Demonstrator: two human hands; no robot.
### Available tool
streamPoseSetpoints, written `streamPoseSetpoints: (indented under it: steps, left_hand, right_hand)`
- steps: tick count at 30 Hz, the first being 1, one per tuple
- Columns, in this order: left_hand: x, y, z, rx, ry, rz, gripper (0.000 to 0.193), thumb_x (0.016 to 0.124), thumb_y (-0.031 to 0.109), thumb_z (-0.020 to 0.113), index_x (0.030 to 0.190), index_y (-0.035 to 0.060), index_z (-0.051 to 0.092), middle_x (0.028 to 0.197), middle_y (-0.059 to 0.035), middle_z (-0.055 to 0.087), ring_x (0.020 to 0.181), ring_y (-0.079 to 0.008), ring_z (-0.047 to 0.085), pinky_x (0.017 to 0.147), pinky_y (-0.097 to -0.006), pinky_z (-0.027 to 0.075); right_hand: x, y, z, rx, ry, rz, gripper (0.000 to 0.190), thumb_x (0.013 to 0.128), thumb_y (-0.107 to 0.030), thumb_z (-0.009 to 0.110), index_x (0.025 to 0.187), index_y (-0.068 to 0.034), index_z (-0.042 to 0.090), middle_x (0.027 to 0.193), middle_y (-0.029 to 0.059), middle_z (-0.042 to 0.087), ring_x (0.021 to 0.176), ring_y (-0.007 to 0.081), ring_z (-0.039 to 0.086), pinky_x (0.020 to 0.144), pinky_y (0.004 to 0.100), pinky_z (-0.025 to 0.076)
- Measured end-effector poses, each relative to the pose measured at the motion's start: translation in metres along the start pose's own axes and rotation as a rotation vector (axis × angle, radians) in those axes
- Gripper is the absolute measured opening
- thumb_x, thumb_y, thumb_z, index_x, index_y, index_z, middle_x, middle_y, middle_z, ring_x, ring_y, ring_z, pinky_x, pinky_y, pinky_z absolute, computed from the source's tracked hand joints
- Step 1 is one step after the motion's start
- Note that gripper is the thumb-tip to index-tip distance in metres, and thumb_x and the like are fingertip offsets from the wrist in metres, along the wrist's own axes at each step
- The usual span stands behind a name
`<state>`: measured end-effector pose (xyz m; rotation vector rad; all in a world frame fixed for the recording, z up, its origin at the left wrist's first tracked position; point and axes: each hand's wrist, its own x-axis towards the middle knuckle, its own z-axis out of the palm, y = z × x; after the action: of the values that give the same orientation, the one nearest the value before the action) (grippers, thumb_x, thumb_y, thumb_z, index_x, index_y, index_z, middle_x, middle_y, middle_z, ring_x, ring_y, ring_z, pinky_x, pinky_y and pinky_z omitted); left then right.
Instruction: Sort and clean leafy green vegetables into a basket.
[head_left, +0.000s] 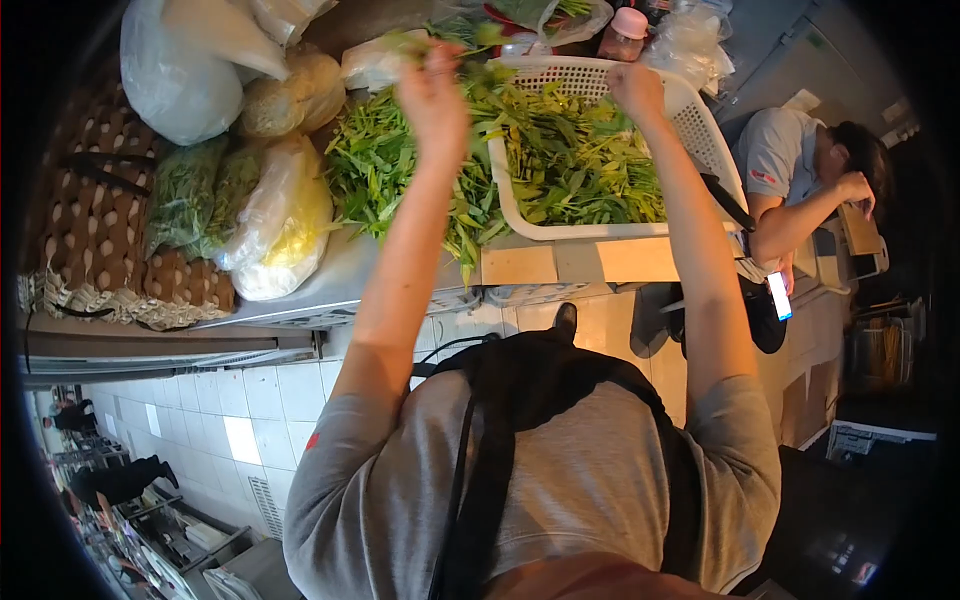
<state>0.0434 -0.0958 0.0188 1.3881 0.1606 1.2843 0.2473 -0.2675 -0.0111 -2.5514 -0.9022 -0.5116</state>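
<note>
My left hand (435, 94) is raised over a loose heap of leafy green vegetable stems (375, 165), its fingers pinched on a green sprig (487, 41); hand and sprig are motion-blurred. To the right of the heap stands a white perforated plastic basket (592, 232) filled with picked green leaves (577, 165). Above the basket's right part is my right hand (636, 91), its fingers curled near the far rim. Whether anything lies within those fingers cannot be seen. Some leaves hang over the counter's front edge between the heap and the basket.
Plastic bags of greens (184, 195), a white and yellow bag (281, 225) and a woven basket (97, 225) stand at left. A pink-capped jar (626, 36) is behind the basket. At right, a seated person (780, 165) leans forward with a lit phone (779, 295).
</note>
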Motion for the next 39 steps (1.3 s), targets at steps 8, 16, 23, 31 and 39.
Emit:
streamPoseSetpoints:
  steps: [8,16,23,31,39]
  left_hand:
    - [0.001,0.027,-0.092,-0.039,0.011,-0.172,0.022,0.089,0.021,0.044,0.081,0.0029,0.054,0.061,0.0012,0.046,0.054,-0.0044,0.036,0.051,-0.0185,0.03]
    - [0.001,0.027,-0.071,0.244,-0.415,-0.169,0.024,0.089,0.023,0.043,0.086,0.0035,0.057,0.076,-0.0037,0.062,0.063,-0.0091,0.051,0.061,-0.0216,0.041]
    - [-0.013,-0.012,0.008,0.193,-0.647,-0.07,0.019,0.078,0.021,0.059,0.084,0.0032,0.063,0.071,-0.0058,0.063,0.058,-0.0113,0.054,0.053,-0.0287,0.042]
    - [-0.022,-0.01,0.054,0.389,-0.458,0.021,0.013,0.07,0.014,0.067,0.08,0.0051,0.065,0.059,-0.0088,0.06,0.048,-0.0173,0.054,0.048,-0.0301,0.041]
    - [-0.02,-0.013,0.056,0.395,-0.514,0.009,0.014,0.073,0.006,0.063,0.086,0.0032,0.063,0.067,-0.0061,0.063,0.055,-0.0079,0.055,0.052,-0.0247,0.043]
  right_hand:
    - [-0.03,0.05,0.051,-0.191,-0.482,-0.308,0.013,0.069,-0.007,0.057,0.078,-0.011,0.065,0.081,0.0117,0.061,0.075,0.0281,0.059,0.067,0.0386,0.048]
    - [0.002,0.036,-0.009,-0.012,-0.61,-0.349,0.017,0.072,-0.005,0.056,0.087,-0.008,0.063,0.081,0.0111,0.062,0.074,0.0242,0.059,0.067,0.035,0.048]
    - [0.008,-0.039,-0.092,0.243,-0.349,-0.449,0.009,0.081,-0.011,0.054,0.085,-0.003,0.057,0.074,0.0064,0.058,0.071,0.0161,0.056,0.063,0.0305,0.043]
    - [-0.009,-0.048,-0.1,0.521,-0.284,-0.345,0.01,0.083,-0.011,0.053,0.091,-0.004,0.052,0.07,0.0019,0.053,0.065,0.0087,0.049,0.058,0.0251,0.039]
    - [0.0,-0.058,-0.107,0.826,-0.308,-0.399,0.018,0.081,-0.002,0.051,0.097,-0.004,0.045,0.062,-0.0004,0.045,0.057,0.0055,0.042,0.052,0.0213,0.033]
